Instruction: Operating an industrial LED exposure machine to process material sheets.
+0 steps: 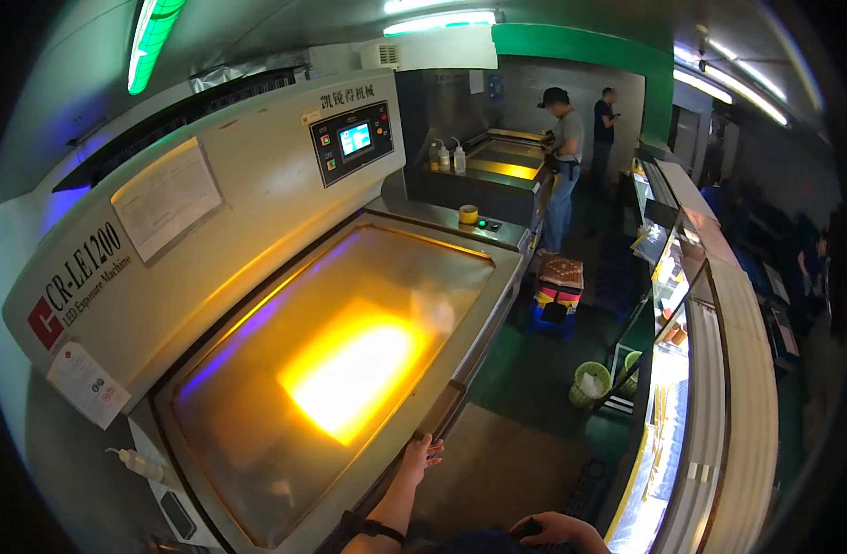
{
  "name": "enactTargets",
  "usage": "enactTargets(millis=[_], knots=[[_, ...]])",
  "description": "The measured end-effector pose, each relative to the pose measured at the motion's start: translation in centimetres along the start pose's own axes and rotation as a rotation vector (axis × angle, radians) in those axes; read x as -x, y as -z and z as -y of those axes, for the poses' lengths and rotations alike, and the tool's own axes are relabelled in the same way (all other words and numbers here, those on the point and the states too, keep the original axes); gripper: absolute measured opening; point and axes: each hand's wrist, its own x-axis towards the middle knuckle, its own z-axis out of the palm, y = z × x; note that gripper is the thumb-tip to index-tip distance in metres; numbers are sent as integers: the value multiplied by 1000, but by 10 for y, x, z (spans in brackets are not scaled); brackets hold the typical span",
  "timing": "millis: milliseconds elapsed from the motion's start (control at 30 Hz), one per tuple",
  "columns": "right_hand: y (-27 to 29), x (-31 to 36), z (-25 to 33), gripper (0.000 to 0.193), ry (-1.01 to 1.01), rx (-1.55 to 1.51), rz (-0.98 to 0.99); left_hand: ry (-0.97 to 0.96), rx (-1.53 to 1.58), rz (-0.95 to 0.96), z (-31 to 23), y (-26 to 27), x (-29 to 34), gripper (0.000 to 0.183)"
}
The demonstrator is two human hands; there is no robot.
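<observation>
In front of me a large exposure machine (211, 277) has its flat, framed bed (248, 443) lit by a bright yellow-white patch. My left hand (423, 454) is at the front edge of this bed, beside a brown handle-like bar (442, 415). Its fingers are partly stretched and apart, with nothing seen in them; whether it touches the edge is hard to tell. Low in the picture, close to my body, my right hand (562, 530) is bent around a small dark object (527, 528), whose kind I cannot make out. The lower edge cuts off part of that hand.
A control panel (354, 140) with a lit screen sits on the machine. A yellow tape roll (468, 214) lies on its right ledge, a white bottle (139, 463) at the left corner. Right are a light table (659, 452) and a green basket (590, 383). A person (564, 152) stands at another machine.
</observation>
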Motion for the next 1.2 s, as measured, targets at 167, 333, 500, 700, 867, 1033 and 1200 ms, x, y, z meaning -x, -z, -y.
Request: enactTargets(millis=[167, 333, 500, 700, 867, 1033, 1200], knots=[[-38, -24, -12, 37, -131, 226, -231, 19, -14, 9, -4, -9, 3, 47], [-52, -32, 44, 29, -264, 435, -421, 30, -11, 37, 2, 1, -4, 44], [-79, -32, 40, 24, -394, 331, -868, 45, 45, 110, 10, 2, -17, 43], [-93, -25, 22, 19, -207, -178, -885, 16, 152, 88, 38, 28, -35, 47], [-107, -23, 7, 19, -44, -611, -1036, 126, 277, -15, -3, -7, -9, 44], [-114, 7, 31, 16, -92, -1016, -998, 172, 439, 4, -20, -33, 6, 42], [-130, 0, 8, 19, 15, -1190, -1006, 18, 690, 136, -1, -11, -17, 37]])
